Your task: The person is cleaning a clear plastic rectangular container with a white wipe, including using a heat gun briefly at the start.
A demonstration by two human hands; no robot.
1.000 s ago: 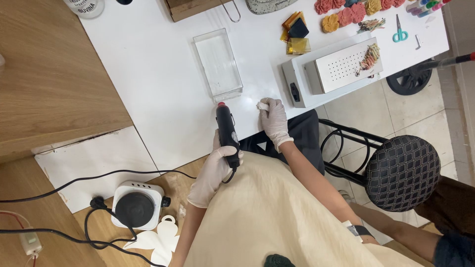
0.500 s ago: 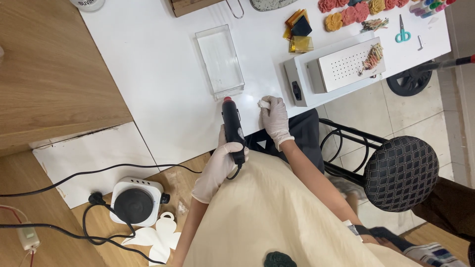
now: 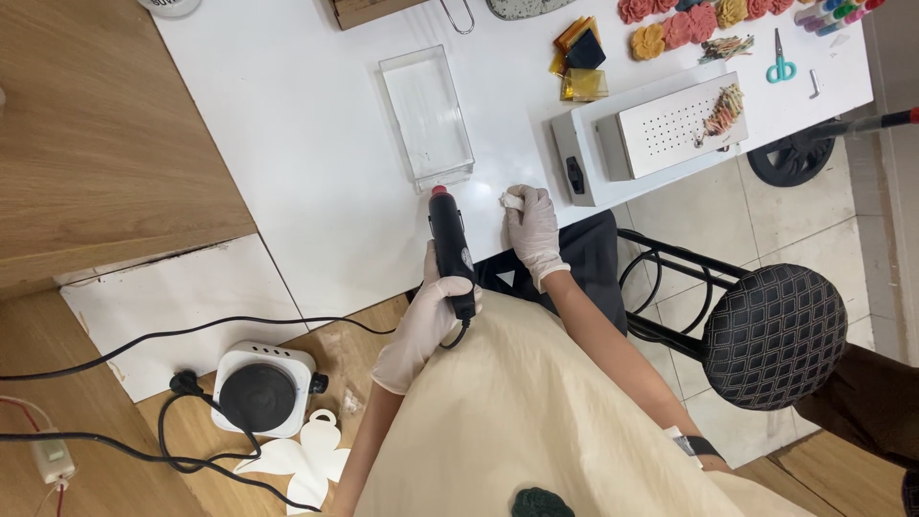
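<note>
Gloved hands at white counter [image 3: 316, 182], tool and scrap in grip.

Nearest, left hand [image 3: 426, 321], fingers wrapped round black heat tool [image 3: 450, 244], red tip pointing at clear tray [image 3: 426, 115]. Beside it, right hand [image 3: 534, 230] on counter edge, fingers pinching small white piece [image 3: 512, 201]. Beyond, perforated metal box [image 3: 661, 134].

Plenty of bare desk [image 3: 316, 182] left of my hands; clear tray [image 3: 426, 115] sits just ahead, metal box [image 3: 651, 134] blocks the right edge.
</note>
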